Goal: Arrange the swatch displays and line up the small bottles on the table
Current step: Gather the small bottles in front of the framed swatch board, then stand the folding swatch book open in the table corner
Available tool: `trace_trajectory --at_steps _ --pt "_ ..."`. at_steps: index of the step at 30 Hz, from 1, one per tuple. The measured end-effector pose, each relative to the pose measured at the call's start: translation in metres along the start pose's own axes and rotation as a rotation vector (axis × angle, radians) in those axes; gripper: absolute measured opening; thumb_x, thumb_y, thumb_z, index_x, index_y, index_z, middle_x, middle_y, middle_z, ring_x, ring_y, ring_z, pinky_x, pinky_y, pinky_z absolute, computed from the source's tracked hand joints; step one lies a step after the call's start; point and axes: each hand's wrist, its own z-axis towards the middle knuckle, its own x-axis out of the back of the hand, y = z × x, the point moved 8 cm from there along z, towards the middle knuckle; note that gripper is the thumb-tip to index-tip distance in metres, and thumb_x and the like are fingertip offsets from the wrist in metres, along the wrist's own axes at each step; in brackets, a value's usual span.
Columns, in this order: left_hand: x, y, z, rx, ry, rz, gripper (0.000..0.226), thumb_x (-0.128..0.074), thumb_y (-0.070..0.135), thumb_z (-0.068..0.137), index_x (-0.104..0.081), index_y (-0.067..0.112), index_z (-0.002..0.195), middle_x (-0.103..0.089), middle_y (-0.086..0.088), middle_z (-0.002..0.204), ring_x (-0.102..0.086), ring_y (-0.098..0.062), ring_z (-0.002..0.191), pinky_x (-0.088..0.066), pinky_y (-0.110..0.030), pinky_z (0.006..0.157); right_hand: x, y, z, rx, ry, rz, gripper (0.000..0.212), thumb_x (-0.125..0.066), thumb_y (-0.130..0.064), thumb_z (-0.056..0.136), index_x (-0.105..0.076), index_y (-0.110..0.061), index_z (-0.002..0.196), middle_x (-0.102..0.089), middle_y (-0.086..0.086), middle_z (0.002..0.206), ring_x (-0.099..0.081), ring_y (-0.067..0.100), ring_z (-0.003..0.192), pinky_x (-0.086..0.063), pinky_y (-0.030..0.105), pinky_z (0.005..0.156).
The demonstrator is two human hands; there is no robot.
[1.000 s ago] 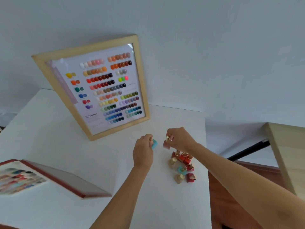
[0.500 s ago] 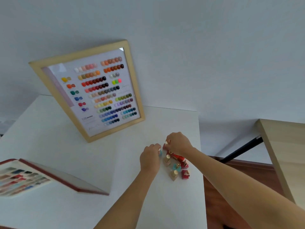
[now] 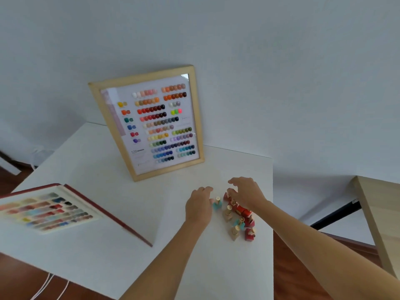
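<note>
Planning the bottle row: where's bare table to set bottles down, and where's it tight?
Free: the white table between the red swatch book and the left hand, and the strip between the framed swatch board and both hands. Crowded: the bottle cluster under the right hand, close to the table's right edge. The teal bottle stands apart beside the left hand.

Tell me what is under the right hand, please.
Under the right hand stand red bottles with gold caps, at the far end of the cluster. The fingers cover their tops, so whether it grips one is hidden.
</note>
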Motion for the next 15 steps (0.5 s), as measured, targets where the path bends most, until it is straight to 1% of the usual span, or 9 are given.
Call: trace_trajectory --at_steps 4,7,9,12,14,15 --pt "0.045 0.006 0.000 0.001 0.089 -0.074 0.037 -0.054 0.017 0.094 -0.051 0.019 0.130 -0.060 -0.003 0.125 -0.054 -0.018 0.113 -0.048 -0.028 0.091 0.012 -0.020 -0.010 0.064 0.047 0.049 0.032 -0.053 -0.028 0.093 -0.060 -0.018 0.122 -0.064 0.003 0.121 -0.059 0.020 0.109 -0.045 0.035 0.099" --pt "0.092 0.012 0.000 -0.007 0.138 -0.134 0.038 -0.053 0.017 0.094 -0.050 0.019 0.132 -0.057 -0.003 0.131 -0.050 -0.020 0.122 -0.045 -0.033 0.101 0.019 -0.044 -0.020 0.124 0.064 0.091 0.030 -0.055 -0.027 0.093 -0.061 -0.017 0.120 -0.067 0.002 0.116 -0.061 0.016 0.101 -0.046 0.026 0.089" --pt "0.127 0.016 -0.003 -0.036 0.157 -0.171 0.039 -0.054 0.017 0.094 -0.050 0.020 0.132 -0.056 -0.003 0.133 -0.051 -0.020 0.123 -0.043 -0.035 0.104 0.021 -0.067 -0.028 0.167 0.056 0.131 0.028 -0.057 -0.026 0.092 -0.063 -0.016 0.118 -0.068 0.002 0.114 -0.062 0.013 0.094 -0.045 0.020 0.082" --pt "0.182 0.007 -0.016 -0.093 0.206 -0.229 0.036 -0.057 0.020 0.092 -0.053 0.021 0.128 -0.059 0.000 0.129 -0.055 -0.018 0.116 -0.046 -0.033 0.100 0.020 -0.112 -0.039 0.231 0.020 0.194 0.026 -0.058 -0.026 0.091 -0.065 -0.017 0.114 -0.069 0.001 0.109 -0.063 0.011 0.085 -0.044 0.017 0.079" --pt "0.217 -0.011 -0.029 -0.129 0.248 -0.238 0.034 -0.057 0.023 0.092 -0.056 0.021 0.126 -0.060 0.000 0.126 -0.057 -0.016 0.112 -0.044 -0.026 0.094 0.017 -0.146 -0.046 0.265 0.015 0.238 0.025 -0.059 -0.028 0.090 -0.067 -0.019 0.112 -0.070 -0.002 0.105 -0.063 0.009 0.082 -0.045 0.014 0.078" --pt "0.232 -0.024 -0.036 -0.138 0.270 -0.236 0.032 -0.056 0.023 0.092 -0.057 0.020 0.124 -0.061 0.000 0.125 -0.058 -0.016 0.110 -0.042 -0.024 0.090 0.015 -0.163 -0.050 0.281 0.018 0.264 0.024 -0.059 -0.029 0.090 -0.067 -0.020 0.111 -0.070 -0.004 0.103 -0.063 0.006 0.080 -0.044 0.011 0.075"
